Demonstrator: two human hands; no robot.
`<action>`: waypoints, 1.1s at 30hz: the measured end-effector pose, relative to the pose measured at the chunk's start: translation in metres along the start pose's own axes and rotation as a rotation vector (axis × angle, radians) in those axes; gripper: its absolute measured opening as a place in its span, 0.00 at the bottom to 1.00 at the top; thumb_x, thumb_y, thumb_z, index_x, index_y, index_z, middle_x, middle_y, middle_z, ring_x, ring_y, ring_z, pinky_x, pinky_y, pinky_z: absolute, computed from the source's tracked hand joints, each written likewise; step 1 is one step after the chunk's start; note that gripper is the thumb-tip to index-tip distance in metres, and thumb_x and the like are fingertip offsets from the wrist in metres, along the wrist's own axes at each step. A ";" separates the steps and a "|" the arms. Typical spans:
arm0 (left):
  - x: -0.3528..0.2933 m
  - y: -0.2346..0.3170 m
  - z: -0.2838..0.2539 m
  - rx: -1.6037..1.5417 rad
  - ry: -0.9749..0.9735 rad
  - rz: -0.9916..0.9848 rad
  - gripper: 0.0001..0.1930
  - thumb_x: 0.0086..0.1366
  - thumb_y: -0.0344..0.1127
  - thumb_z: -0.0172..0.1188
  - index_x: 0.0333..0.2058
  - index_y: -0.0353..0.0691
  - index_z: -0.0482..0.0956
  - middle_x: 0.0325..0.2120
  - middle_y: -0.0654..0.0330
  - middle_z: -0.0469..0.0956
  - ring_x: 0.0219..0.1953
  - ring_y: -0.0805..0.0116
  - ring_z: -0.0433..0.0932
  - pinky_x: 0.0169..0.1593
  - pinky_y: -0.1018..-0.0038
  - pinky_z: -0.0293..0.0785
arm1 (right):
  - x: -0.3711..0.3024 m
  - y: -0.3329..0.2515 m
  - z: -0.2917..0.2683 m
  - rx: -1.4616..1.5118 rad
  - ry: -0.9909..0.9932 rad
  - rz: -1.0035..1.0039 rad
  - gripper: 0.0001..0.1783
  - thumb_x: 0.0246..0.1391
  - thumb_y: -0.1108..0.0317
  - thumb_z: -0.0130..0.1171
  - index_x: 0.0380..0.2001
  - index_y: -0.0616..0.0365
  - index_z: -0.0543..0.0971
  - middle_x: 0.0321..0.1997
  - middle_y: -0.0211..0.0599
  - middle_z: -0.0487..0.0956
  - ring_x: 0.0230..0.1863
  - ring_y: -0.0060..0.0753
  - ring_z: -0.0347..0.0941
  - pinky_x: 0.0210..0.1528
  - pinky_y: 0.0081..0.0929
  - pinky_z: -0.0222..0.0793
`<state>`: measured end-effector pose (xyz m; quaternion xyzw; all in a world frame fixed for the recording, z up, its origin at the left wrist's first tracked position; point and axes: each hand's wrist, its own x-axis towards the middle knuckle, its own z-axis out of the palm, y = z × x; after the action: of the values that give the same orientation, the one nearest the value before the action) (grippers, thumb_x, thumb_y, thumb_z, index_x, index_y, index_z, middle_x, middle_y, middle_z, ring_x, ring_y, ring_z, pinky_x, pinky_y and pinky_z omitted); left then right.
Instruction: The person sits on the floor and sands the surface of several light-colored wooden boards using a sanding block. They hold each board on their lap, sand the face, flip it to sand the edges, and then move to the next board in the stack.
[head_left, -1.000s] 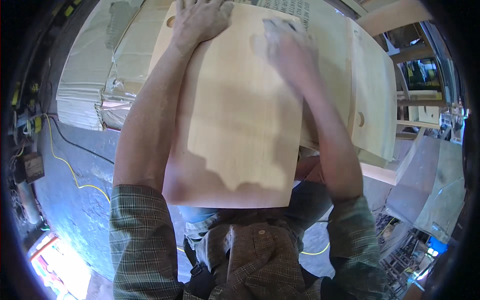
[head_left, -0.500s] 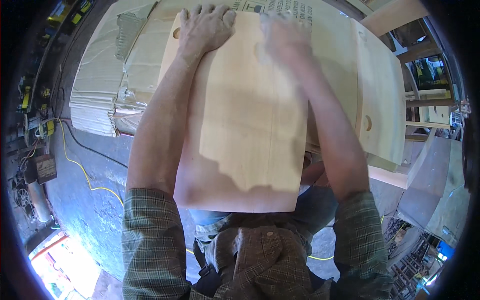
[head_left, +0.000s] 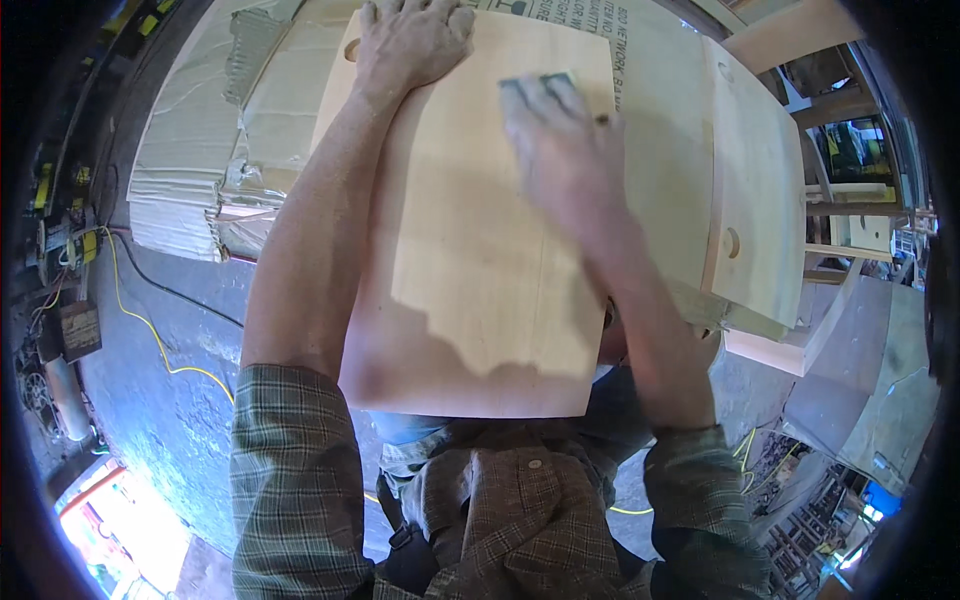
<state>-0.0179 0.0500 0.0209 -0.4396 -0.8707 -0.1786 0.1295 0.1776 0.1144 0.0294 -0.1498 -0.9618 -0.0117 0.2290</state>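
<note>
Sheet of work, seen from above. Wooden panel (head_left: 480, 240), pale & broad, lies directly before the person, its far part on the cardboard (head_left: 660, 140), its near end over the lap. L hand (head_left: 415, 42) rests palm down at the panel's far L corner, just beside a round hole (head_left: 352, 49); fingers laid out, not closed, tips partly cut off by the upper rim, so whether they curl over the edge can't be told. Pos. on the panel unchanged vs. 0.5 s ago. R hand (head_left: 568, 150) shows the main diff.: prev. a blur at the panel's far R edge, it's now drawn back twd. the body & a bit sharper, w/ its forearm lower too. Its fingers, nearly straight, hold a dark pad (head_left: 553, 77) against the panel; pad's far edge now shows past the fingertips, whereas it was mostly lost in blur before. Thumb grip: can't tell. To the R, a second panel (head_left: 760, 190) w/ curved slot stays put on the cardboard. Yellow cord (head_left: 150, 325) on the floor (head_left: 160, 420) at L, likewise unmoved.
</note>
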 end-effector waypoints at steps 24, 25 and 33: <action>-0.004 -0.005 -0.002 -0.021 0.040 -0.001 0.19 0.67 0.46 0.44 0.44 0.43 0.80 0.47 0.49 0.78 0.55 0.52 0.71 0.62 0.49 0.56 | 0.004 0.012 -0.021 -0.034 -0.185 0.194 0.19 0.55 0.53 0.57 0.47 0.48 0.80 0.56 0.38 0.76 0.62 0.46 0.66 0.60 0.58 0.59; -0.006 -0.008 -0.001 -0.001 0.052 -0.007 0.19 0.67 0.46 0.44 0.44 0.43 0.80 0.47 0.49 0.78 0.55 0.52 0.71 0.61 0.49 0.56 | 0.006 0.006 -0.020 -0.003 -0.193 0.207 0.21 0.55 0.53 0.57 0.49 0.49 0.79 0.57 0.40 0.75 0.62 0.47 0.66 0.60 0.59 0.58; 0.003 0.001 0.005 -0.069 0.065 0.051 0.18 0.67 0.46 0.44 0.42 0.44 0.80 0.46 0.51 0.79 0.54 0.52 0.71 0.61 0.50 0.57 | 0.058 0.051 0.009 -0.121 -0.210 0.304 0.22 0.57 0.55 0.55 0.54 0.47 0.77 0.57 0.40 0.76 0.62 0.48 0.66 0.61 0.59 0.57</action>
<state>-0.0196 0.0551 0.0179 -0.4599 -0.8478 -0.2192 0.1471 0.1395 0.1799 0.0448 -0.3073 -0.9442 -0.0189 0.1170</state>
